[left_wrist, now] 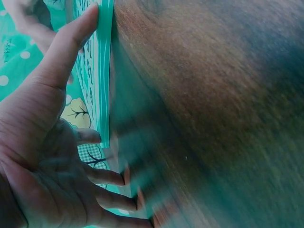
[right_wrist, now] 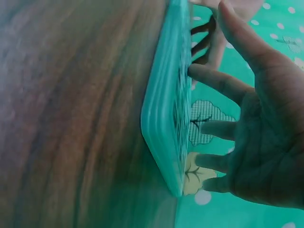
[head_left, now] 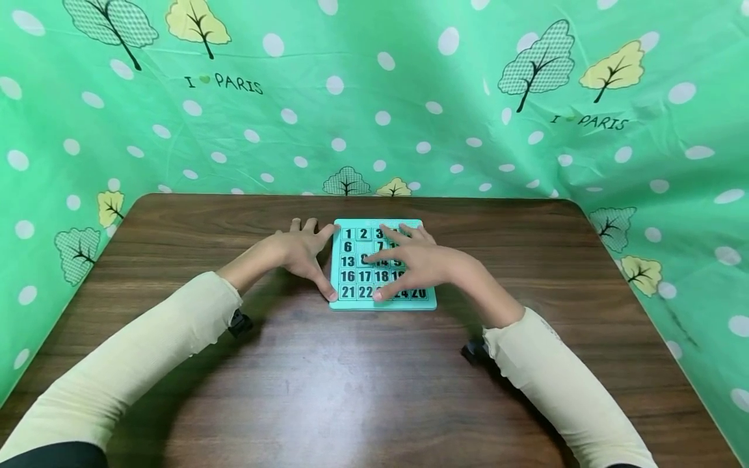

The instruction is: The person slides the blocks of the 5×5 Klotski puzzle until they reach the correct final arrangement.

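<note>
- Your left forearm [head_left: 129, 357] is slanting forward and inward, leading to a bare left wrist [head_left: 248, 263].
- Your left hand [head_left: 298, 250] is lying spread, its left thumb [head_left: 322, 283] pointing inward and back toward you, well apart from the fingers, which are pointing forward.
- Your right forearm [head_left: 562, 383] is slanting forward and inward, mirroring the left.
- Your right hand [head_left: 415, 257] is hanging palm down, its fingers fanning apart; the right index finger [head_left: 386, 255] is pointing leftward.
- Your hands are facing each other, near but apart.
</note>
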### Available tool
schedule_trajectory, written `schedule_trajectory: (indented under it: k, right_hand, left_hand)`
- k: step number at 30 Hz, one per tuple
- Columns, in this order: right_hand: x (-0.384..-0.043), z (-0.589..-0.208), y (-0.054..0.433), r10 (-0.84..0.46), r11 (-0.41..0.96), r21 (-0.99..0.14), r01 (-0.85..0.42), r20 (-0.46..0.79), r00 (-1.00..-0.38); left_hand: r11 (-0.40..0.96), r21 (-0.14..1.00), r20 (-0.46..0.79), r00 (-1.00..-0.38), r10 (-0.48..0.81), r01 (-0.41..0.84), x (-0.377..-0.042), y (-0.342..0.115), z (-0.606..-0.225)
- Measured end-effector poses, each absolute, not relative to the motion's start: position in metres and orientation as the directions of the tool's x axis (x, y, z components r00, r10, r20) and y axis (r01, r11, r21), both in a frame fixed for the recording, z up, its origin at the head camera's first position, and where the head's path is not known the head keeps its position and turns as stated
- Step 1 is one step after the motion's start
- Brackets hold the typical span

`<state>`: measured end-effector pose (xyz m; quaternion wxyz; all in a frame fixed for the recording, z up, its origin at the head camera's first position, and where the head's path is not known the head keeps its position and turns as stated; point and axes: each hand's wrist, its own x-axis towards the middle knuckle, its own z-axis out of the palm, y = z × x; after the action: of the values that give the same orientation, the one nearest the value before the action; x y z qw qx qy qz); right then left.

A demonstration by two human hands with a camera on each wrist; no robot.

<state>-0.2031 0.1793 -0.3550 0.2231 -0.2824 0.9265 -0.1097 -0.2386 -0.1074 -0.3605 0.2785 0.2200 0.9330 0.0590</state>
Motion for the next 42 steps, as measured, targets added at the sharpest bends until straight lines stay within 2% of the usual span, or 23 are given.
schedule_trajectory:
  k: [2, 7, 14, 20, 27, 34, 42]
  right_hand:
    - [-0.202, -0.353, 0.184, -0.569, 0.818, -0.333, -0.469, -0.344, -0.747]
    - [-0.205, -0.353, 0.192, -0.483, 0.866, -0.310, -0.392, -0.315, -0.817]
    - [-0.206, -0.354, 0.176, -0.527, 0.841, -0.330, -0.428, -0.324, -0.785]
    - [-0.197, -0.346, 0.188, -0.529, 0.841, -0.335, -0.425, -0.345, -0.775]
    - [-0.200, -0.349, 0.184, -0.478, 0.875, -0.261, -0.407, -0.344, -0.808]
    - [-0.195, -0.350, 0.169, -0.561, 0.826, -0.306, -0.474, -0.360, -0.745]
    - [-0.192, -0.345, 0.178, -0.515, 0.853, -0.286, -0.436, -0.328, -0.792]
  left_hand:
    - [0.897, 0.233, -0.496, -0.747, 0.443, 0.377, -0.239, -0.108, -0.360]
    - [0.894, 0.239, -0.496, -0.744, 0.447, 0.378, -0.239, -0.109, -0.361]
    - [0.895, 0.233, -0.488, -0.750, 0.447, 0.381, -0.239, -0.108, -0.362]
    - [0.898, 0.223, -0.491, -0.752, 0.440, 0.379, -0.239, -0.106, -0.361]
    - [0.902, 0.213, -0.488, -0.759, 0.431, 0.375, -0.239, -0.106, -0.360]
    - [0.902, 0.228, -0.497, -0.752, 0.432, 0.368, -0.238, -0.106, -0.361]
    - [0.899, 0.215, -0.493, -0.752, 0.437, 0.381, -0.239, -0.105, -0.363]
